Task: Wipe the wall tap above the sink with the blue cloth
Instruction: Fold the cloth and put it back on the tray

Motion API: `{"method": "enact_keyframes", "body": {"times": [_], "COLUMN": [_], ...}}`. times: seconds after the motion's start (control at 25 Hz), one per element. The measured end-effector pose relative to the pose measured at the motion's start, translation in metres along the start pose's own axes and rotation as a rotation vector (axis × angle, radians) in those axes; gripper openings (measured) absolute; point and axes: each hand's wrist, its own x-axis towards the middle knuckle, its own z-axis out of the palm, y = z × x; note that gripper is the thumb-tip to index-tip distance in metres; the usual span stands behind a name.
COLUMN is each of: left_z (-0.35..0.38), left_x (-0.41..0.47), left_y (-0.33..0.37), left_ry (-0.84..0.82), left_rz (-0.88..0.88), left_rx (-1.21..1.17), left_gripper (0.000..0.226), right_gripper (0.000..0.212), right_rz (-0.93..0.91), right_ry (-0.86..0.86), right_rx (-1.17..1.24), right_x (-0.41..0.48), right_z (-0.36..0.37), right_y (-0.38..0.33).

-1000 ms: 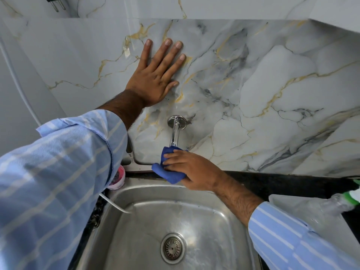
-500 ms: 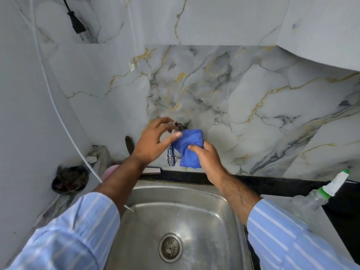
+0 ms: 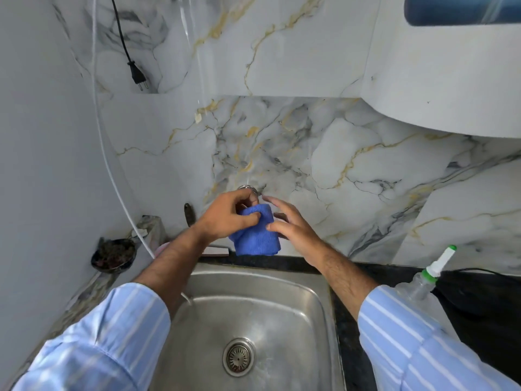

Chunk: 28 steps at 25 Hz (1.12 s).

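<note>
While the left hand [image 3: 225, 218] pinches the blue cloth [image 3: 258, 235] draped over the wall tap [image 3: 248, 189] above the sink [image 3: 253, 311], the right hand [image 3: 293, 224] hovers open beside it. Soft and limp, the cloth probably needs bunching around the spout.

Black counter [image 3: 479, 328] holds sink [image 3: 318, 300], spray bottle [image 3: 423, 280]
</note>
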Motion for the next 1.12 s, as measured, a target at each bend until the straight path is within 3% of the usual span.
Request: {"method": "enact_keyframes", "body": {"times": [0.08, 0.2, 0.36, 0.52, 0.6, 0.76, 0.88, 1.04, 1.12], "left_z": [-0.002, 0.005, 0.032, 0.092, 0.13, 0.215, 0.28, 0.362, 0.397], "left_x": [-0.004, -0.01, -0.02, -0.028, -0.032, -0.041, -0.047, -0.045, -0.038], "left_y": [0.019, 0.035, 0.04, 0.034, 0.029, 0.02, 0.016, 0.013, 0.01], "left_ry": [-0.077, -0.117, 0.031, 0.136, 0.125, 0.069, -0.071, -0.176, -0.232], "left_rz": [-0.016, -0.015, -0.107, -0.348, -0.445, -0.546, -0.498, -0.459, -0.498], "left_rx": [0.006, -0.025, -0.273, -0.501, -0.538, -0.455, -0.386, -0.095, 0.027], "left_gripper": [0.009, 0.01, 0.014, 0.008, 0.008, 0.013, 0.017, 0.02, 0.022], "right_gripper": [0.049, 0.041, 0.029, 0.028, 0.023, 0.033, 0.033, 0.029, 0.023], "right_rz": [-0.045, 0.006, 0.2, 0.326, 0.388, 0.5, 0.606, 0.759, 0.806], "right_ry": [-0.051, -0.107, -0.129, 0.03, 0.103, 0.17, 0.252, 0.362, 0.323], "right_rx": [-0.216, -0.302, -0.095, 0.329, 0.35, 0.141, 0.056, -0.121, -0.331], "right_x": [-0.012, -0.032, -0.066, -0.107, -0.132, -0.185, -0.221, -0.256, -0.265], "right_z": [-0.016, -0.04, -0.086, -0.132, -0.153, -0.2, -0.236, -0.273, -0.288], "right_y": [-0.007, -0.011, 0.003, 0.027, 0.041, 0.076, 0.106, 0.164, 0.194]}}
